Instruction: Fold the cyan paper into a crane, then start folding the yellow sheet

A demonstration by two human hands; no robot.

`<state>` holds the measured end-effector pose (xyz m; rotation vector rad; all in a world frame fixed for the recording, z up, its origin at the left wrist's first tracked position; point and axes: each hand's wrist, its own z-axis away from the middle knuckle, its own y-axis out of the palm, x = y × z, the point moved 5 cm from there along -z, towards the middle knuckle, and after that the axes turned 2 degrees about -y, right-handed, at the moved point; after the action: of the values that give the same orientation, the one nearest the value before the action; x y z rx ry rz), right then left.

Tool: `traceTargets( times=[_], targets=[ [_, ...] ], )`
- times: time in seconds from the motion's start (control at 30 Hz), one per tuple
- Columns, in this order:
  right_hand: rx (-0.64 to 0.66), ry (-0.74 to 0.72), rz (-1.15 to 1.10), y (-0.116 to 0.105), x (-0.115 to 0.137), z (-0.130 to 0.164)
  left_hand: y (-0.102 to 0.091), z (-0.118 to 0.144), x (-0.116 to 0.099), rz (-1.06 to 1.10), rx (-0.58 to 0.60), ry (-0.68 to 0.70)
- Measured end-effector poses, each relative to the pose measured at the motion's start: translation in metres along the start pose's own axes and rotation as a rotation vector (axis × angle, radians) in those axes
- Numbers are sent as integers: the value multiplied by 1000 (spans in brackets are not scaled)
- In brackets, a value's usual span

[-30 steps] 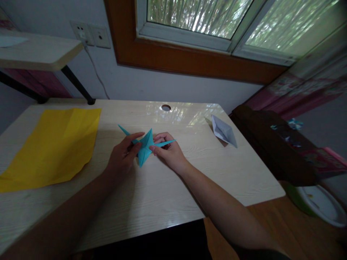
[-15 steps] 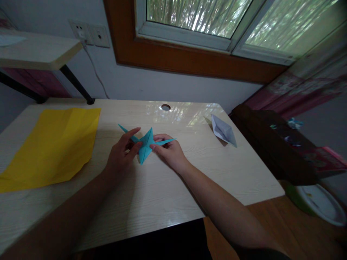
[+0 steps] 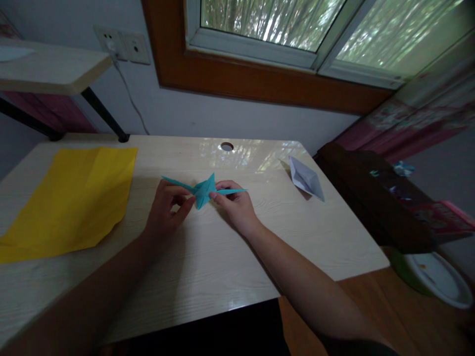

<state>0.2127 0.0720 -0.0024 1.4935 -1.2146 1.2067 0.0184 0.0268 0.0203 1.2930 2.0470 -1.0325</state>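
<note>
A blue folded paper crane (image 3: 205,192) is held between my two hands, a little above or on the pale table; I cannot tell which. Two thin points stick out of it to the left and right, with broader wing-like flaps in the middle. My right hand (image 3: 234,201) pinches its right side, thumb in front and fingers behind. My left hand (image 3: 167,203) is closed at its left side, thumb and forefinger tips meeting the paper close to the body. The left point passes above my left fingers.
A creased yellow sheet (image 3: 77,198) lies on the left of the table (image 3: 222,277). A folded white paper boat-like shape (image 3: 306,179) sits at the right. A round cable hole (image 3: 227,147) is near the back edge. A raised shelf (image 3: 55,69) stands at the back left.
The crane has turned and tilted; its middle flaps now look narrower and lean right. Its left point has dropped flatter. My left forefinger has curled in, and my right hand has shifted slightly right.
</note>
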Motion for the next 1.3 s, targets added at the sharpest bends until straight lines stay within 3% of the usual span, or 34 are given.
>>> traceTargets(
  times=[0.1,0.3,0.43,0.63,1.03,1.3],
  targets=[
    [-28,-19,7,-2,2,0,-1,-2,-4,11,-14,10],
    [-23,-82,29,-2,8,1,13,4,13,297,103,-385],
    [8,-150,51,-1,11,2,18,3,12,431,114,-476],
    [76,-209,117,3,15,3,16,-1,3,405,190,-468],
    [198,-337,142,7,24,4,20,4,9,462,330,-458],
    [185,-393,199,7,27,6,20,2,6,445,350,-504]
  ],
)
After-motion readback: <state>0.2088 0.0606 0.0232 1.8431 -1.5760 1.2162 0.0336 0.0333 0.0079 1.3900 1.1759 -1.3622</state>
